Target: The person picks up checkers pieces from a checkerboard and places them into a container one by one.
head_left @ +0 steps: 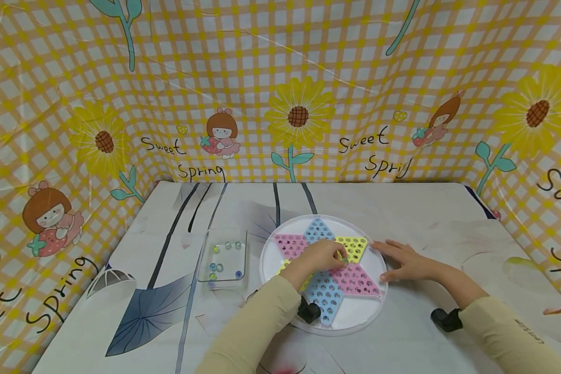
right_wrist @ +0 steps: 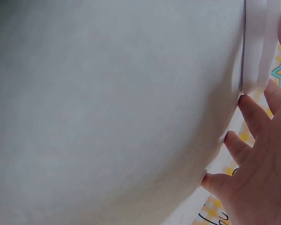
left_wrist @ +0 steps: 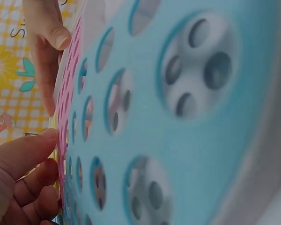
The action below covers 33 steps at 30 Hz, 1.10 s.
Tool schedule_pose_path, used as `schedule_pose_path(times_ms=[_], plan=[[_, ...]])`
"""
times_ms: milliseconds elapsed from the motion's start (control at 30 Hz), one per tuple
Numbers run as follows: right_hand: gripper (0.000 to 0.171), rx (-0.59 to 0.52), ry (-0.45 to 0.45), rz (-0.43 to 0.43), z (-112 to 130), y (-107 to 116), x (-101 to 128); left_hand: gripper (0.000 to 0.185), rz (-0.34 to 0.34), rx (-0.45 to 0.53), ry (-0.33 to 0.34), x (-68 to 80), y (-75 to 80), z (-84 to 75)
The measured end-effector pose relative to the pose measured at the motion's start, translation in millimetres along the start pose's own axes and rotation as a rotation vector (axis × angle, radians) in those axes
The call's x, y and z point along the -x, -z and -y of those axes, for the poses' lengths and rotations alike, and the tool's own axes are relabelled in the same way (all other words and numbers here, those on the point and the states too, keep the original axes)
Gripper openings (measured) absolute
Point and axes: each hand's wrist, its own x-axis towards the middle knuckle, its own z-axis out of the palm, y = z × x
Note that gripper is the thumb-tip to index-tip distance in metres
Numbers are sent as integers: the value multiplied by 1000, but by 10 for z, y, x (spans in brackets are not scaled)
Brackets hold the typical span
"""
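Observation:
A round white board (head_left: 271,254) carries a star of pink, blue and yellow perforated fields (head_left: 350,280). My left hand (head_left: 324,255) hovers over the star's middle and pinches a small glass marble (head_left: 342,254) between thumb and fingers. The left wrist view shows the blue field (left_wrist: 178,117) with its holes very close, and my left hand's curled fingers (left_wrist: 23,178) at its edge. My right hand (head_left: 404,259) lies flat with straight fingers against the board's right rim (right_wrist: 255,47).
A clear shallow tray (head_left: 204,270) with several glass marbles (head_left: 216,267) sits left of the board. The table has a leaf-print cloth (head_left: 135,311). Yellow checked sunflower sheeting (head_left: 299,114) walls in the back and both sides.

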Motion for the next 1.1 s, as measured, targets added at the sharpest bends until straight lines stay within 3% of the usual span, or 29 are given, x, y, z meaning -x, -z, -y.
schedule_pose_path(times_ms=[433, 1100], plan=[[82, 4, -2, -6, -10, -10, 4, 13, 2, 20, -30, 8, 3, 14], [82, 2, 5, -7, -11, -4, 5, 12, 52, 138, -66, 154, 217, 153]])
